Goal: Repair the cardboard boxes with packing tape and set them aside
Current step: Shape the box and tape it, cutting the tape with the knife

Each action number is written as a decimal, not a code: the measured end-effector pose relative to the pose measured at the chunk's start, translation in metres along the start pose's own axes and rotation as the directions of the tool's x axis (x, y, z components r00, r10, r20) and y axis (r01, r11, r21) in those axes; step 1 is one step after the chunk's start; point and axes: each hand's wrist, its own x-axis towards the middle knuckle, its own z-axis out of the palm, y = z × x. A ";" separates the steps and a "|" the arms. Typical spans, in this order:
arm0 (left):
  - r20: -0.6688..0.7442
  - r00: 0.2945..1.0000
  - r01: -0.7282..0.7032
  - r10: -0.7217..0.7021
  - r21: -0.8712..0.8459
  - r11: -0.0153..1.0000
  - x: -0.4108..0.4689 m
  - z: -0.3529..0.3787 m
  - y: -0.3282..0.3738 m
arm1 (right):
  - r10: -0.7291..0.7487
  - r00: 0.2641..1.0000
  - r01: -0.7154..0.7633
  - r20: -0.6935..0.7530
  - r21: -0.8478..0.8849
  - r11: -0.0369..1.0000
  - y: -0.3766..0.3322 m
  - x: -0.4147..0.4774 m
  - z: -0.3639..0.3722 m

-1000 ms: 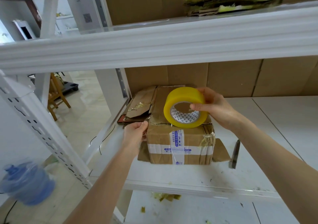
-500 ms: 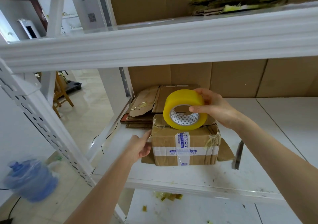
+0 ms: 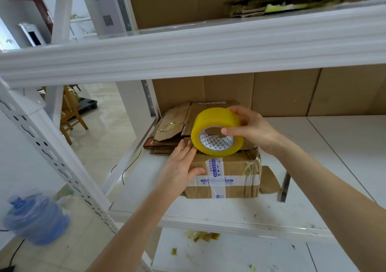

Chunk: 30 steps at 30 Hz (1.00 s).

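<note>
Since half a second ago the left grip (image 3: 180,167) has been raised from the box's left side. It is now laid flat, fingers straight, over the near left corner of the cardboard box (image 3: 231,177), with the thumb spread on the front face and nothing clasped. The right grip (image 3: 251,133) is kept as before, curled round the roll of yellow packing tape (image 3: 217,119), which is held over the box top, just right of the left grip's fingertips. The box stands on the white shelf (image 3: 208,211), directly beneath the right grip, and its top is largely hidden by roll and hands. Flattened cardboard (image 3: 173,125) is stacked just beyond the left grip. Below the right forearm lies a dark metal strip (image 3: 284,188), perhaps a blade. Blue print on the box's white tape band is too small to be read, and blue triangles are printed inside the roll's core.
</note>
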 end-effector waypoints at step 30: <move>-0.036 0.989 -0.131 0.147 0.284 0.950 0.021 0.005 0.031 | 0.147 0.984 -0.125 -0.098 0.200 0.972 0.034 -0.045 -0.060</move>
